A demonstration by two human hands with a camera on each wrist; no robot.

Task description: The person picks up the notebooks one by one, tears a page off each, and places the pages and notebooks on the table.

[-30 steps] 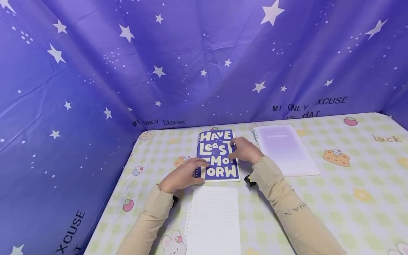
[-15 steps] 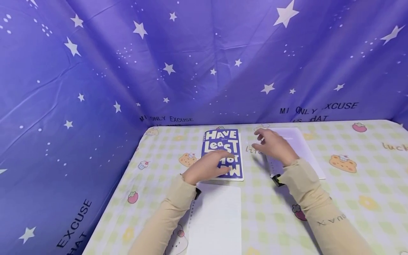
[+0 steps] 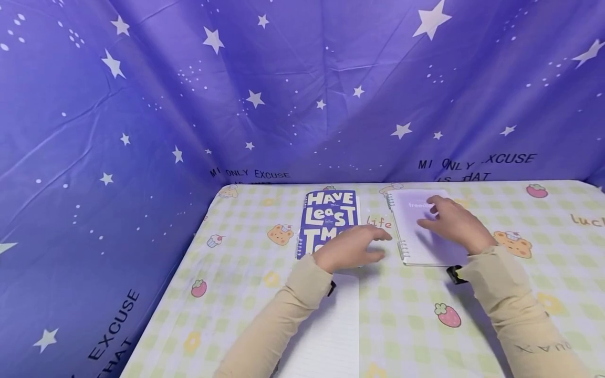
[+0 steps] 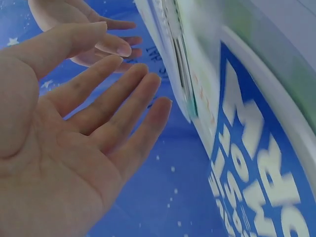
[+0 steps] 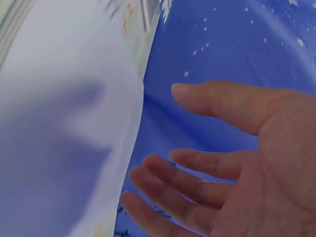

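My left hand [image 3: 352,247] hovers over the lower right part of a blue notebook [image 3: 326,215] with big white lettering. Its fingers are relaxed and hold nothing; the left wrist view shows the bare palm. To the right, a pale purple spiral notebook [image 3: 416,241] lies with its rings on the left side. Above that cover is my right hand [image 3: 456,223], fingers spread and loosely bent, its shadow falling on the notebook. Nearer to me lies a white lined sheet or pad [image 3: 331,336], partly hidden by the left forearm.
A checked tablecloth [image 3: 402,336] printed with bears, strawberries and flowers covers the table. Behind and to the left hangs a purple-blue curtain [image 3: 293,68] with white stars, close along the table's back edge.
Both hands have left the blue notebook and moved right, the right hand to above the purple notebook. The head view has shifted slightly. The notebooks lie where they were.
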